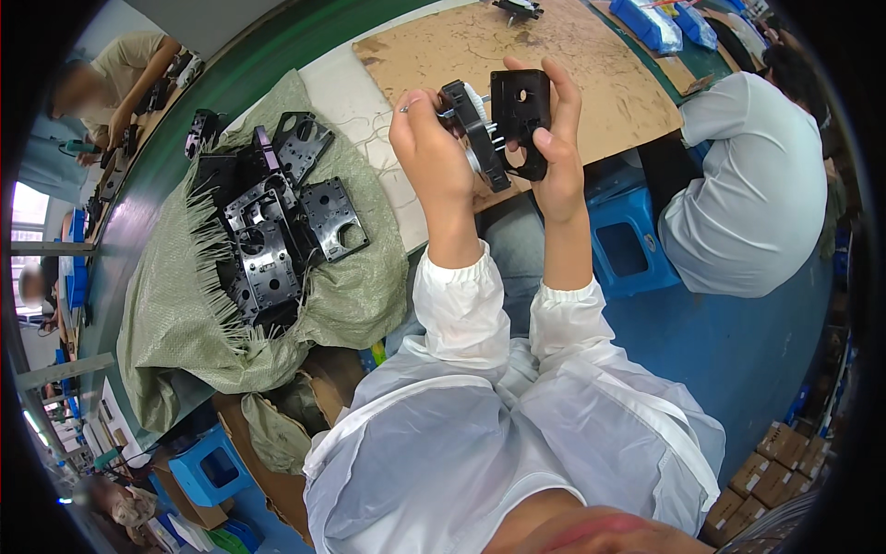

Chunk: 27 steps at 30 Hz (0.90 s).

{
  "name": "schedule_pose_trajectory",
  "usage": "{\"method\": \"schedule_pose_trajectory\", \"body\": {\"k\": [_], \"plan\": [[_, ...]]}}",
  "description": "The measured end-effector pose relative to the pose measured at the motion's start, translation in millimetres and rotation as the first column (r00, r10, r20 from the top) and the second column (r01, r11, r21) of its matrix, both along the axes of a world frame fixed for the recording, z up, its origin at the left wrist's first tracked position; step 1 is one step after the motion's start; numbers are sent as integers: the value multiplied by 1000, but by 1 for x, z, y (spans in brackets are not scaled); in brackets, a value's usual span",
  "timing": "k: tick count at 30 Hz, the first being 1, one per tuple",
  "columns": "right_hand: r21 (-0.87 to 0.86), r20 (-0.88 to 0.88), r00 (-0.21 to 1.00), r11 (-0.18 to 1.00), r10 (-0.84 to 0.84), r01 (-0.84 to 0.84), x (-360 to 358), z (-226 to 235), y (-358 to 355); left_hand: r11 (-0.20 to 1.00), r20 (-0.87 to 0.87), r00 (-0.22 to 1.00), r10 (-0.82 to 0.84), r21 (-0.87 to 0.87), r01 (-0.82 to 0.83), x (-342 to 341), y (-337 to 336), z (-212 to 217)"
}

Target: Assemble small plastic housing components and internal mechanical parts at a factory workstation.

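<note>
Above the near side of the brown board, my left hand (pixel 436 157) is closed on a black plastic gear assembly (pixel 480 138). A white gear and several thin metal pins show on it, pointing to the right. A small shiny metal piece sticks out by the left thumb; its kind is too small to tell. Just to the right, my right hand (pixel 561 162) grips a black plastic housing (pixel 521 100) with holes in its face, held upright. The two parts face each other closely, and the pins reach towards the housing. Whether they touch I cannot tell.
On the left, a green woven sack (pixel 171 305) lies open, full of black plastic housings (pixel 268 249). The brown board (pixel 600 74) covers the bench, with a small black part (pixel 517 9) at its far edge. A co-worker in white (pixel 757 185) sits close on the right, beside a blue stool (pixel 632 245).
</note>
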State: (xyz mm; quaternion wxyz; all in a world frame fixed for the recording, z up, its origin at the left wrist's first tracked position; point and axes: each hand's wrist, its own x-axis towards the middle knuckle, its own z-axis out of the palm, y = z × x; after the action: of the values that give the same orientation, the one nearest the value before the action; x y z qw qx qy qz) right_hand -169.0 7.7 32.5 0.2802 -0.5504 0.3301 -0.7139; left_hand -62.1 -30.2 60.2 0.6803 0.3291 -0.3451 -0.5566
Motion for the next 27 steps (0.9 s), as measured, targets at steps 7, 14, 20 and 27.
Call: {"method": "schedule_pose_trajectory", "body": {"k": [7,14,20,27], "plan": [[-8,-130,991,999,-31,31,4,5,3,1000,92,996,-3,-25,5,0,-2,-5],[-13,-155,988,1000,-19,17,5,4,3,1000,96,995,-23,-8,24,1,-2,-4],[1,-141,990,1000,-16,16,6,-1,0,1000,143,989,-27,-5,28,4,-7,-11],[-16,-101,995,1000,-10,9,9,-1,-1,1000,173,985,-13,-9,14,1,-8,-12]]}}
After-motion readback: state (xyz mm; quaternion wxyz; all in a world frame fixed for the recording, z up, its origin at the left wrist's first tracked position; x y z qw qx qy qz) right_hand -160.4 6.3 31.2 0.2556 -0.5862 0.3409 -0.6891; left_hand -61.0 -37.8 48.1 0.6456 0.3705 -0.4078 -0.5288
